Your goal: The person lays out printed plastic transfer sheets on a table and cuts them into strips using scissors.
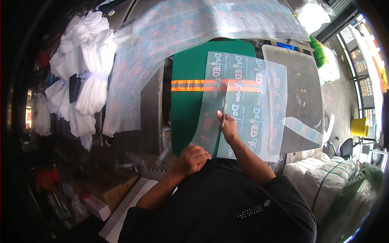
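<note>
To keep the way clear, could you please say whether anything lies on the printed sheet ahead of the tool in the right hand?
Nothing visible lies on the printed sheet ahead of the tool; the orange stripe shows through from beneath.

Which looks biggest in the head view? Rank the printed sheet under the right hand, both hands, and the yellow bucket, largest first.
1. The printed sheet
2. The left hand and right hand: too alike to rank
3. The yellow bucket, farther off

A grey tabletop carried a green panel banded with orange and silver; a printed translucent sheet overlapped both, and a pale strip lay to the right.
</note>
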Demonstrator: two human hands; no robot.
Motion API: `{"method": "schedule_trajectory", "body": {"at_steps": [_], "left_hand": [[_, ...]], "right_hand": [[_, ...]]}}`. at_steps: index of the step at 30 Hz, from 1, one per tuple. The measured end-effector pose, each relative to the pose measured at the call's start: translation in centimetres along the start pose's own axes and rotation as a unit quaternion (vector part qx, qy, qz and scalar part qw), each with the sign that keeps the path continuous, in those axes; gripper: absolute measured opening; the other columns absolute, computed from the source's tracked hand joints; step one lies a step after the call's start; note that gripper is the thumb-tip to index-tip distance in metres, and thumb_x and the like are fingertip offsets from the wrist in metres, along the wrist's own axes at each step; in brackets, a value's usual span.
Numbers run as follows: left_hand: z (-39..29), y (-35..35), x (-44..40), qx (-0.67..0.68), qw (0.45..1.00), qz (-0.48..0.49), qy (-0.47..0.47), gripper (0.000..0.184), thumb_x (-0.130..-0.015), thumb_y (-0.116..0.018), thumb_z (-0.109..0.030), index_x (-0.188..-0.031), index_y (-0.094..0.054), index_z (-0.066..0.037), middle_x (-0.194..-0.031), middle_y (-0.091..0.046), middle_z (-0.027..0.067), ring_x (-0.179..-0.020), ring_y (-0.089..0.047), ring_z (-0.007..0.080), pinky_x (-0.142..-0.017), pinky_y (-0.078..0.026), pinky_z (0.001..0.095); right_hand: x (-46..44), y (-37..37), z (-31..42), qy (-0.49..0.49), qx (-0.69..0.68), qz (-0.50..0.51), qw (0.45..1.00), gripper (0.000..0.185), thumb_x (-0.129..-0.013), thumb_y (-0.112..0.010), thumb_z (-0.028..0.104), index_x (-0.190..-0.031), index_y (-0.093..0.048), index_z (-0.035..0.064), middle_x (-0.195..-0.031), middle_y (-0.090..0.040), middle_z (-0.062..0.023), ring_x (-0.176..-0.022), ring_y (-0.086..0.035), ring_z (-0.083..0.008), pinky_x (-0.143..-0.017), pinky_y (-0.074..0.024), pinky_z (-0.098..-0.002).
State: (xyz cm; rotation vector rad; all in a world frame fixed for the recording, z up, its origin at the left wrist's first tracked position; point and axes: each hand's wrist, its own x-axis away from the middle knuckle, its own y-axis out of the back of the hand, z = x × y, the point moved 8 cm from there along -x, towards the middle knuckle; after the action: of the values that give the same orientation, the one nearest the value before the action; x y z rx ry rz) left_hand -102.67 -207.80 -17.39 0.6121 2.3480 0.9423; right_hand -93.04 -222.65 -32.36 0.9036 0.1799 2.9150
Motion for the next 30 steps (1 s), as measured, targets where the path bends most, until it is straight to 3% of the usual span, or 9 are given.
{"method": "schedule_trajectory", "body": {"at_steps": [4, 6, 10, 12, 16, 19, 24, 28, 30], "left_hand": [[0.2, 0.5, -0.1, 0.009, 0.999, -0.018, 0.025, 0.018, -0.068, -0.07, -0.002, -0.084, -0.065, -0.008, -0.092, -0.062, 0.002, -0.091, -0.059, 0.0218, -0.078, -0.046, 0.036], [0.2, 0.8, -0.2, 0.001, 1.0, -0.019, 0.024, 0.017, -0.069, -0.069, -0.003, -0.085, -0.066, -0.008, -0.092, -0.062, 0.0013, -0.09, -0.059, 0.0208, -0.078, -0.046, 0.0354], [-0.3, 0.9, 0.0, -0.015, 1.0, -0.006, 0.015, 0.017, -0.071, -0.069, -0.004, -0.087, -0.066, -0.009, -0.093, -0.062, 0.0008, -0.091, -0.059, 0.0199, -0.079, -0.045, 0.0351], [-0.4, 1.0, 0.0, -0.011, 1.0, -0.011, 0.02, 0.017, -0.071, -0.069, -0.004, -0.087, -0.066, -0.009, -0.094, -0.062, 0.0009, -0.092, -0.059, 0.02, -0.08, -0.045, 0.0353], [-0.1, 1.3, 0.4, -0.002, 0.999, -0.027, 0.036, 0.018, -0.071, -0.069, -0.005, -0.088, -0.066, -0.009, -0.095, -0.062, 0.0012, -0.094, -0.058, 0.0204, -0.081, -0.045, 0.0357], [-0.6, 2.0, -0.1, -0.005, 0.998, -0.039, 0.041, 0.018, -0.069, -0.07, -0.001, -0.085, -0.065, -0.008, -0.092, -0.063, 0.0027, -0.093, -0.06, 0.0219, -0.08, -0.046, 0.0362], [-0.9, 2.1, 0.0, -0.014, 0.998, -0.04, 0.043, 0.018, -0.069, -0.069, -0.001, -0.086, -0.065, -0.008, -0.092, -0.063, 0.0028, -0.093, -0.06, 0.022, -0.08, -0.046, 0.0364], [-1.1, 1.7, 0.3, -0.007, 0.998, -0.046, 0.044, 0.018, -0.07, -0.069, -0.001, -0.086, -0.065, -0.008, -0.092, -0.063, 0.0028, -0.093, -0.06, 0.0225, -0.079, -0.046, 0.0369], [-1.3, 1.8, 0.1, -0.007, 0.998, -0.052, 0.043, 0.018, -0.07, -0.069, -0.001, -0.086, -0.065, -0.007, -0.092, -0.063, 0.0029, -0.093, -0.06, 0.0227, -0.079, -0.046, 0.0369]], "right_hand": [[-0.5, 0.3, 0.9, 0.014, 0.033, -0.023, 0.999, 0.061, -0.08, -0.062, 0.057, -0.077, -0.062, -0.0039, -0.06, -0.057, -0.0081, -0.059, -0.055, -0.0148, -0.055, -0.0442, -0.0301], [-0.4, 0.4, 1.8, 0.033, 0.014, -0.023, 0.999, 0.055, -0.082, -0.062, 0.054, -0.065, -0.053, 0.0022, -0.056, -0.048, -0.0021, -0.055, -0.047, -0.0096, -0.048, -0.0382, -0.0274], [-1.7, 0.5, 1.6, 0.006, -0.039, -0.009, 0.999, 0.052, -0.083, -0.063, 0.052, -0.064, -0.053, 0.0038, -0.056, -0.049, -0.0023, -0.051, -0.047, -0.0103, -0.047, -0.0385, -0.0272], [-2.5, 0.6, 1.8, -0.017, -0.063, 0.021, 0.998, 0.057, -0.079, -0.065, 0.055, -0.073, -0.06, -0.0011, -0.058, -0.055, -0.0042, -0.054, -0.053, -0.0116, -0.049, -0.0418, -0.0274], [-3.0, 0.9, 2.8, 0.001, -0.08, 0.03, 0.996, 0.055, -0.079, -0.065, 0.054, -0.072, -0.059, -0.0001, -0.056, -0.053, -0.0034, -0.053, -0.052, -0.0114, -0.048, -0.0405, -0.0264], [-3.6, 1.3, 2.3, 0.026, -0.016, 0.015, 0.999, 0.053, -0.079, -0.066, 0.053, -0.071, -0.058, 0.0009, -0.056, -0.053, -0.0032, -0.051, -0.051, -0.0108, -0.047, -0.0396, -0.0258], [-3.8, 1.3, 4.1, 0.028, -0.079, 0.032, 0.996, 0.049, -0.081, -0.066, 0.049, -0.067, -0.053, 0.0044, -0.054, -0.05, -0.0025, -0.047, -0.047, -0.0104, -0.046, -0.0364, -0.0252], [-4.5, 1.6, 4.9, 0.027, -0.054, 0.035, 0.998, 0.048, -0.082, -0.065, 0.049, -0.067, -0.053, 0.0051, -0.053, -0.05, -0.0025, -0.047, -0.047, -0.0103, -0.046, -0.0359, -0.0249], [-5.1, 1.6, 4.8, 0.067, -0.028, 0.024, 0.997, 0.05, -0.083, -0.063, 0.051, -0.064, -0.053, 0.0055, -0.052, -0.051, -0.0032, -0.047, -0.047, -0.0105, -0.045, -0.0359, -0.0247]]}}
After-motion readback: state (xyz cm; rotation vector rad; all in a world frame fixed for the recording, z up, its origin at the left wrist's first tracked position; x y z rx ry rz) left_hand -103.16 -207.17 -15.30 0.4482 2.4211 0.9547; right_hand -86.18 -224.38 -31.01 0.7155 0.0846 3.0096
